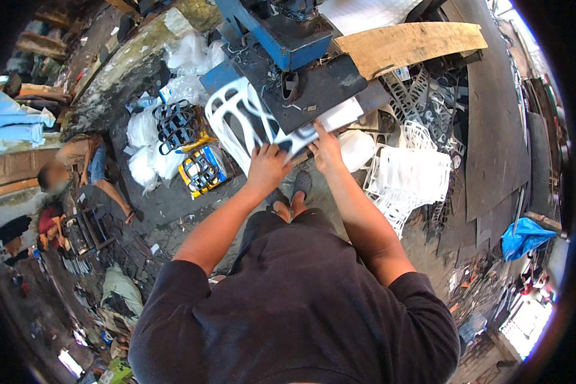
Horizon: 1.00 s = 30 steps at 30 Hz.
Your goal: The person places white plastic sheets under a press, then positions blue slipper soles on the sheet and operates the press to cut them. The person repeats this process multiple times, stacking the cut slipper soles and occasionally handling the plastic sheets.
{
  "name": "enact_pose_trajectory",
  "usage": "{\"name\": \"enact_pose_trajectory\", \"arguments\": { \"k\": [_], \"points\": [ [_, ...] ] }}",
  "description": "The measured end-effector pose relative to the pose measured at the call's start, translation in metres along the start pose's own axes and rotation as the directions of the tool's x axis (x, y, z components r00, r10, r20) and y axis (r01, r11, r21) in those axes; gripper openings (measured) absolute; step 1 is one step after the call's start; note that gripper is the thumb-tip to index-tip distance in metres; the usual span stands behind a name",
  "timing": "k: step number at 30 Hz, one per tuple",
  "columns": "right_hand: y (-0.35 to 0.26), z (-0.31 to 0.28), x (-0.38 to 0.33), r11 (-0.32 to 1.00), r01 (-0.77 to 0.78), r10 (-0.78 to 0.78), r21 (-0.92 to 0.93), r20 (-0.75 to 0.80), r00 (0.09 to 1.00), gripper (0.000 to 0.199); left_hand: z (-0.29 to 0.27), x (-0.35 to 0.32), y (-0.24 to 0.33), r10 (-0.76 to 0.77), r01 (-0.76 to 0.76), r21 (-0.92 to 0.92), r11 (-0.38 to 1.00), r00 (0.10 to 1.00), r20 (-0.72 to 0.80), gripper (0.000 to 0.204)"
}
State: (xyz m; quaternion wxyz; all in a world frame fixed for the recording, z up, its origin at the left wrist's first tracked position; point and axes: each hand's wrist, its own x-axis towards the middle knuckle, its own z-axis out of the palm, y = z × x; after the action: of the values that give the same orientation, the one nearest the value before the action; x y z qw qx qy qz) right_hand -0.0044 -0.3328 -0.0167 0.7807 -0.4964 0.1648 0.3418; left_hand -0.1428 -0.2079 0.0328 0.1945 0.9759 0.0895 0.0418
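Observation:
A white sheet with long curved cut-outs (227, 121) lies slantwise on the machine's bed, its left part hanging toward me. My left hand (269, 168) is closed on its near edge, fingers curled over it. On the right, my right hand (327, 152) pinches the near edge of a plain white part (341, 115), which looks like the same sheet. A dark flat plate (313, 93) covers the stretch between. Above the plate stands the blue head of a press (304, 48); whether it touches the plate I cannot tell.
White cut-out sheets (409, 176) are piled at right, beside grey ones (422, 96). Left of the machine are plastic bags (144, 131), black strap-like pieces (176, 125) and a yellow-blue package (201, 171). A wooden board (416, 46) juts out right. Two people are at far left.

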Motion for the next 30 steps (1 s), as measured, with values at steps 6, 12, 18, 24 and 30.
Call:
{"name": "enact_pose_trajectory", "arguments": {
  "k": [6,12,18,24,30],
  "points": [
    [0.011,-0.003,-0.045,0.989,-0.109,0.107,0.097,0.027,0.994,0.043,-0.025,-0.002,-0.009,-0.600,0.422,-0.642,0.639,0.797,-0.073,0.054],
    [0.034,0.009,-0.056,0.990,-0.111,0.106,0.082,0.072,0.992,0.047,0.015,0.065,-0.067,-0.608,0.558,-0.794,0.240,0.724,0.325,0.094],
    [0.054,0.012,-0.077,0.983,-0.182,0.183,-0.027,0.050,0.982,0.051,0.016,0.057,-0.071,-0.739,0.558,-0.829,0.032,0.572,0.356,0.098],
    [0.051,0.017,-0.058,0.971,-0.191,0.182,-0.145,-0.069,0.981,0.049,0.001,0.013,-0.102,-0.163,0.144,-0.796,-0.587,0.943,0.291,0.054],
    [-0.055,0.091,-0.118,0.336,0.007,0.113,-0.942,0.048,0.992,0.058,-0.044,0.026,-0.071,-0.420,0.069,-0.969,-0.238,0.892,0.167,0.039]
  ]
}}
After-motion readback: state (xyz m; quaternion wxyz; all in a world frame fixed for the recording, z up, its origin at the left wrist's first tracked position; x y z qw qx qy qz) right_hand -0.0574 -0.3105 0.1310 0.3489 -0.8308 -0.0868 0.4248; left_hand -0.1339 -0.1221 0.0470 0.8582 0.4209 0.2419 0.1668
